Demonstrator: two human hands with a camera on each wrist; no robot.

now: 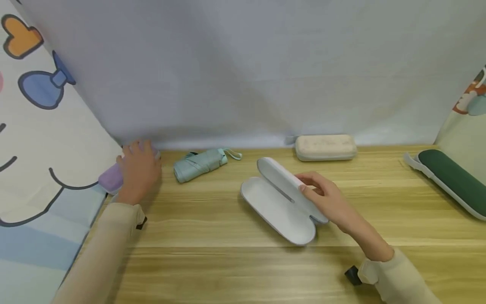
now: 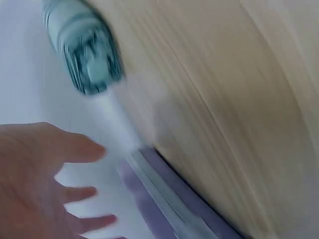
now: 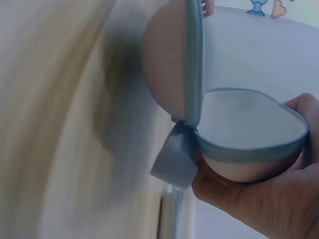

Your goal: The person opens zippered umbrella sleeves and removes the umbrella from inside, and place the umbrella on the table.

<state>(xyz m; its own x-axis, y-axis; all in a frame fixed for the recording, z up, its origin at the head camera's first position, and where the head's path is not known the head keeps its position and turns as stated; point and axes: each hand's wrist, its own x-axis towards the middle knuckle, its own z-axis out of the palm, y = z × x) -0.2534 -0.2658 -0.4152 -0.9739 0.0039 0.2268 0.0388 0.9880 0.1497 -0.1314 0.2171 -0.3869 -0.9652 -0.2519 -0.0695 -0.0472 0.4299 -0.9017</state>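
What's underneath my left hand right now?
A purple case. In the head view its near end shows, with a sliver at the far end; your left hand covers the middle. Whatever lies beneath the case is hidden, so I can't tell.

A wood-grain table [image 1: 190, 261] meets a pale grey backdrop [image 1: 247, 76], flanked by a left panel [image 1: 64, 143] printed with an orange heart and a blue bow, and a partly visible right panel [image 1: 471, 120], also printed. A folded mint umbrella [image 1: 200, 165] lies left of centre, wrist loop pointing right. A cream case [image 1: 325, 147] sits closed near the backdrop; a green case [image 1: 453, 181] lies slantwise at far right.
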